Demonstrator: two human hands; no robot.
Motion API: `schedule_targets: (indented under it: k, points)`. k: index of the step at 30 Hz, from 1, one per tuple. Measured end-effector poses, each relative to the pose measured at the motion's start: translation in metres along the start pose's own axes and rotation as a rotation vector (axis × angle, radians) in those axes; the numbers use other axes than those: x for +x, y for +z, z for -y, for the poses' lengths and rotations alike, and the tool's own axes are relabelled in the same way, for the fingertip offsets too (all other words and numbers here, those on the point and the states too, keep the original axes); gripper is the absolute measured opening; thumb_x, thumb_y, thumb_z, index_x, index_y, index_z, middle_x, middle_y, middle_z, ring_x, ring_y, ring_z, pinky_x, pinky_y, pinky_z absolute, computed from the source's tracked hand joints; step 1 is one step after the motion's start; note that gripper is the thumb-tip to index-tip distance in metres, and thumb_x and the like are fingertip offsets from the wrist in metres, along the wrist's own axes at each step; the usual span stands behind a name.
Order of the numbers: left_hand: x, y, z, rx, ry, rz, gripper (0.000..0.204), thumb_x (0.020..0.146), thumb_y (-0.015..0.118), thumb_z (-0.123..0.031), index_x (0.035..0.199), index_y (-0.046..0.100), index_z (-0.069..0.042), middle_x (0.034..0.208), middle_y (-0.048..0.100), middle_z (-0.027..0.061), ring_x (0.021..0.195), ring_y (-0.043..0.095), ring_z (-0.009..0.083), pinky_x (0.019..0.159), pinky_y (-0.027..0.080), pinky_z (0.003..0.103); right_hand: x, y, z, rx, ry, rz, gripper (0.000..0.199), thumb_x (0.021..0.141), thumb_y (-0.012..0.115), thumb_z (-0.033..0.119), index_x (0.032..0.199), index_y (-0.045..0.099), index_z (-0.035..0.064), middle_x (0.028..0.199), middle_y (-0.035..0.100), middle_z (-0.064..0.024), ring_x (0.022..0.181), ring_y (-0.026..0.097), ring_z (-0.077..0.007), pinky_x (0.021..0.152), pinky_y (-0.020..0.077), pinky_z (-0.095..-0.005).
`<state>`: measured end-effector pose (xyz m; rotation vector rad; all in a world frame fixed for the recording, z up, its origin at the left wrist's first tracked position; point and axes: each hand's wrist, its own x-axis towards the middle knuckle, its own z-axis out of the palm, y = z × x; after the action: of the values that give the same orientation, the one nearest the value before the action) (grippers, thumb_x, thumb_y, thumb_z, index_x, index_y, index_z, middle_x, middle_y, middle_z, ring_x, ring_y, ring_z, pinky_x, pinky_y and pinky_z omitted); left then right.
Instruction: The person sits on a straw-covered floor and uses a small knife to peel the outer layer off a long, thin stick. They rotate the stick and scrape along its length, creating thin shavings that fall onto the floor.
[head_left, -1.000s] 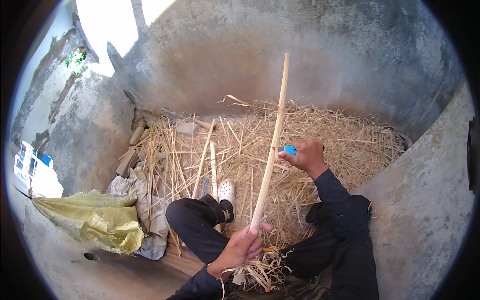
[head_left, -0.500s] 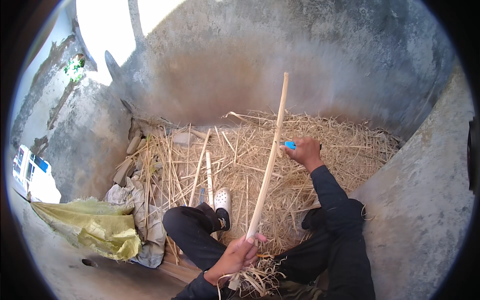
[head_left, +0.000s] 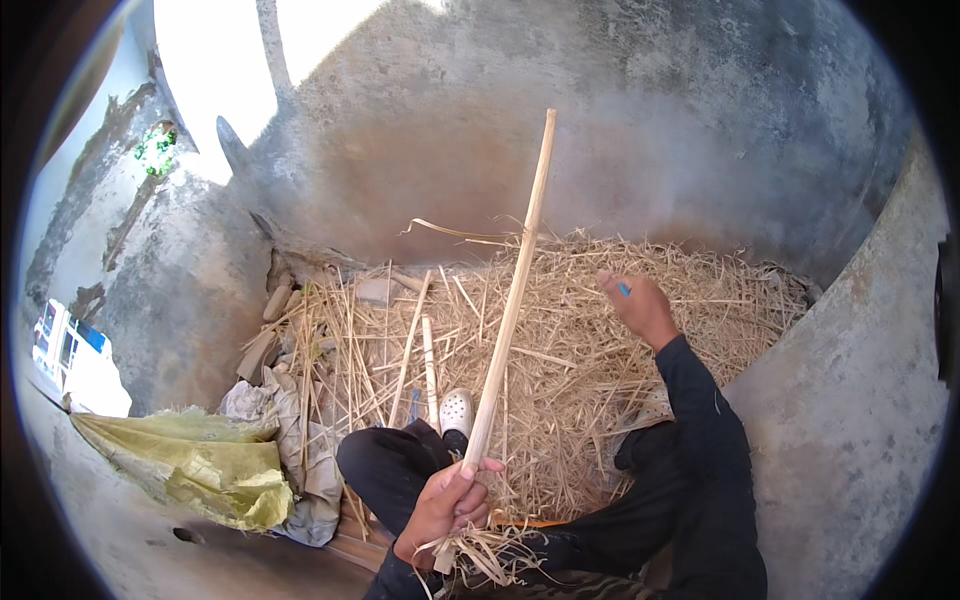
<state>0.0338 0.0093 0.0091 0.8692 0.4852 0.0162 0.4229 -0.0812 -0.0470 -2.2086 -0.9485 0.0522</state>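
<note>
Slanting up from the left hand (head_left: 447, 508), its fingers wrapped near the lower end, a pale wooden stick (head_left: 513, 300) reaches past the far edge of the shavings pile (head_left: 690, 330) — probably light, stiff, splintery, best gripped low. The right hand (head_left: 640, 308) curls around a mostly hidden blue tool (head_left: 624, 289).

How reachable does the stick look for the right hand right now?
Probably yes: nothing visible stands between the right hand and the stick, whose upper length is free beyond the left hand. The right hand does hold a blue tool, though.
</note>
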Motion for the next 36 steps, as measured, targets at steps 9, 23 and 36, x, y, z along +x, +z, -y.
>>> schedule_targets:
  k: [9,23,36]
  points:
    - [0.01,0.017,0.005,0.063,-0.011,0.006,0.041,0.102,0.042,-0.033,0.125,0.044,0.001,0.056,0.028,-0.0054,0.045,0.028,0.0054,0.047,0.028,0.022,-0.082,0.035,0.082,-0.088,-0.594,-0.014,0.069,0.08,0.05,0.076,0.055,0.057,0.0119,0.044,0.05,-0.0057,0.038,0.053,-0.0214,0.039,0.0404,-0.0355]
    - [0.007,0.011,0.013,-0.355,-0.179,0.123,0.033,0.104,0.038,-0.029,0.118,0.046,0.0,0.054,0.024,-0.0073,0.042,0.024,0.0027,0.042,0.021,0.02,-0.054,0.033,0.051,-0.117,-0.371,-0.081,0.067,0.082,0.053,0.071,0.048,0.052,0.0124,0.04,0.047,-0.005,0.033,0.048,-0.0225,0.035,0.0366,-0.0354]
    - [-0.005,0.018,0.022,-0.292,-0.213,0.138,0.028,0.103,0.041,-0.027,0.11,0.047,-0.002,0.054,0.024,-0.0073,0.041,0.022,0.0025,0.04,0.02,0.019,-0.03,0.041,0.025,-0.204,-0.336,-0.192,0.071,0.078,0.048,0.078,0.053,0.057,0.0123,0.041,0.046,-0.0046,0.036,0.049,-0.0217,0.036,0.0355,-0.036]
